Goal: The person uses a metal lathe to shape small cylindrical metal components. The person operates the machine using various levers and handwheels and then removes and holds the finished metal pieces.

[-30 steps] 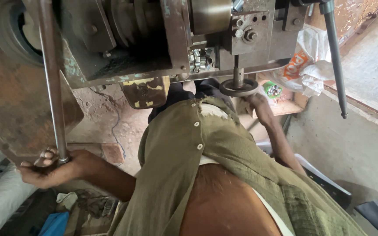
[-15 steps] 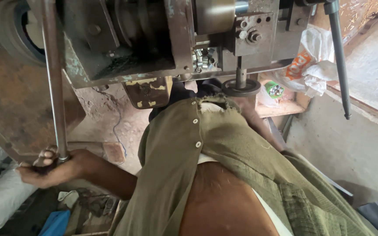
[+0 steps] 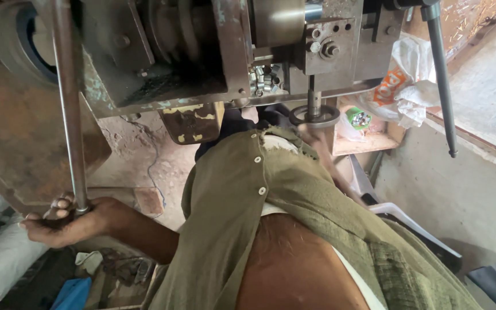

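Nearest the camera, the person's olive shirt [image 3: 294, 229] fills the lower frame. The left hand [image 3: 64, 221] is extended out to the side, fingers curled closed around the lower end of a long steel lever rod [image 3: 70, 115], with the fingertips showing on the near side of the rod. The rod rises straight up from that hand to the body of the worn metal machine [image 3: 202, 51] above.

The right hand [image 3: 311, 135] is only partly visible and blurred. It lies beyond the shirt collar, directly beneath the small handwheel [image 3: 315, 116] on a vertical spindle. Whether it grips the wheel or merely sits under it cannot be told, nor how far it is open.

Just above and to the left of that hand, a cluster of small bright metal parts [image 3: 264, 80] sits in the machine's opening. Farther right of it, a wooden shelf [image 3: 368, 143] carries a white plastic bag [image 3: 403, 80] and a small green container [image 3: 359, 119]. A second dark lever [image 3: 440, 74] hangs down well apart from either hand.

Assessment: the step in hand appears to be operating the machine, with the left hand on the lever and the right attending at the spindle. The next move would call for a firm, steady pull on the rod while the right hand stays clear of the parts near the spindle.
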